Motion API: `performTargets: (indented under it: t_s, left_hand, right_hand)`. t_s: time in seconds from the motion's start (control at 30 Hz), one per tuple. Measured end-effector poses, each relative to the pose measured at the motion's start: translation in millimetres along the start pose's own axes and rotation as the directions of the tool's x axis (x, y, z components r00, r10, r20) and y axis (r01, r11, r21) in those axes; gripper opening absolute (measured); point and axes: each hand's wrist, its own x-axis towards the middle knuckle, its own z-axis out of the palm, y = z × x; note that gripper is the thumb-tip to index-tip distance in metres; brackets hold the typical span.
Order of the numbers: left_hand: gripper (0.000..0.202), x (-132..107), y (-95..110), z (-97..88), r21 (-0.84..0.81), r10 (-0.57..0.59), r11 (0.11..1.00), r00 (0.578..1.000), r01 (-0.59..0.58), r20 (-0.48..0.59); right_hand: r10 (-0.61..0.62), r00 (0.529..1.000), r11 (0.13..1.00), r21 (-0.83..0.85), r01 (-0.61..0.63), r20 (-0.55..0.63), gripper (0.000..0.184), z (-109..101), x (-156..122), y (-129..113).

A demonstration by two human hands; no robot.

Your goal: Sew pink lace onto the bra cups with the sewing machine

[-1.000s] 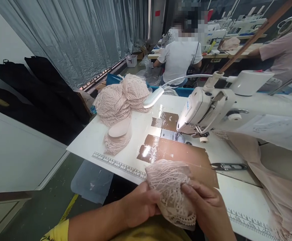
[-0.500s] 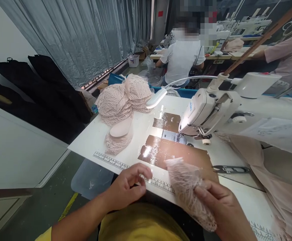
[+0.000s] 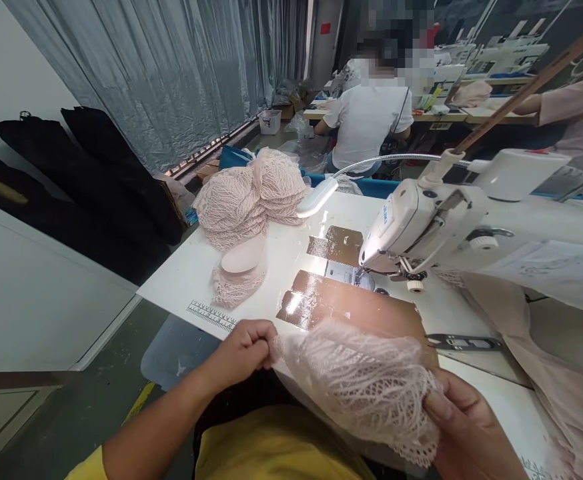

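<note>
Glossy white table [image 3: 271, 257] lay before me under the sewing machine [image 3: 421, 220], with shiny brown tape patches [image 3: 351, 303] around the needle plate. My left hand [image 3: 244, 347] was closed, pinching one edge of a pale pink lace piece [image 3: 356, 383], and my right hand [image 3: 466, 427] gripped the scalloped far end, so the open netting stretched between them over the table's near edge. More lace cups [image 3: 251, 197], rounded and stacked, sat at the far left corner.

Workshop w/ long grey-blue pleated curtain [image 3: 181, 73] along left wall, dark green concrete floor [image 3: 96, 413], white glossy worktable [image 3: 271, 267], more sewing benches [image 3: 471, 110] in bkgd.
</note>
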Motion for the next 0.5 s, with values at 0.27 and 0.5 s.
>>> performTargets:
  t_s: [0.27, 0.5]
  left_hand:
    - [0.054, 0.0, 48.6, 2.2, 0.219, 0.577, 0.768, 0.798, -0.602, 0.172]
    - [0.063, 8.7, 34.5, 25.7, 0.314, 0.317, 0.839, 0.869, -0.443, 0.381]
  right_hand:
    - [0.108, 0.966, 0.989, -0.125, -0.08, 0.236, 0.028, 20.3, -0.9, 6.0]
    - [-0.139, 0.905, 0.831, -0.449, 0.327, 0.402, 0.013, 22.2, 8.9, 2.3]
